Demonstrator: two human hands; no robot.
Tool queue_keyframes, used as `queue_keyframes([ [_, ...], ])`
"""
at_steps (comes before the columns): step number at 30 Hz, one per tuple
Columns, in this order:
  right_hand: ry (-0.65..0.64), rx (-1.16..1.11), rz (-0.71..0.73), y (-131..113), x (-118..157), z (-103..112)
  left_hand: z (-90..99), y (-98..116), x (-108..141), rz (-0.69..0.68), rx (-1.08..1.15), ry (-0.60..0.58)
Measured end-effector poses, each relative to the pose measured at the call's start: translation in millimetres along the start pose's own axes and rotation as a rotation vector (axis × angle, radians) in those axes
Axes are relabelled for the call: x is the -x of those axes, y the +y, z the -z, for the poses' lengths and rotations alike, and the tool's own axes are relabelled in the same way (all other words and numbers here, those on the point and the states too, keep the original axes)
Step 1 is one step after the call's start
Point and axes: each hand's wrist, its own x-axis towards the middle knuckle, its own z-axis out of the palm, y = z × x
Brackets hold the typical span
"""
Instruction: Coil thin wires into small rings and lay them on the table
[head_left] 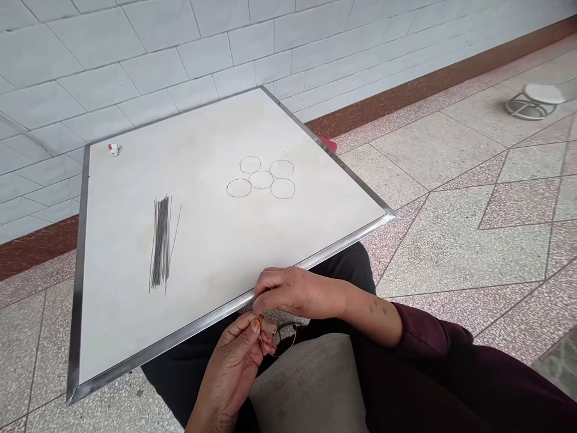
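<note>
Glazed white wall tiles (pixel 135 66) and a speckled stone floor (pixel 451 258) fill my background. Closest to me, the left hand (pixel 229 367) and right hand (pixel 293 291) pinch a thin wire ring (pixel 285 350) between them, a tan patch (pixel 268 325) at the pinch, just below the near edge of a white metal-framed board (pixel 211 252). Farther across the board lie a bundle of thin wires (pixel 161 243) and five drawn circles (pixel 261 179). I'd worry that the springy ring could slip from their grip, or that tilting the board could roll the loose wires away.
</note>
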Motion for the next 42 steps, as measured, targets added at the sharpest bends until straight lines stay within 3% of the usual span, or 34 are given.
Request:
queue_keyframes([
  [10,-0.083,-0.089,-0.076,-3,-3,5,1.8,-1,-1,-0.025,-0.128,-0.012],
  [17,0.061,-0.253,-0.191,-5,-9,6,2.1,-3,-2,-0.093,0.036,0.030],
  [23,0.202,-0.225,-0.122,-4,-8,0,0.7,-7,0,-0.132,0.100,-0.021],
  [26,0.244,-0.240,-0.105,-4,-8,0,-1.6,-9,0,-0.135,0.163,0.009],
  [35,0.171,-0.271,-0.053,-3,-7,3,-4.6,-12,2,-0.104,0.222,0.013],
  [42,0.160,-0.327,-0.131,-8,-8,5,-4.4,-12,1,-0.135,0.255,0.069],
])
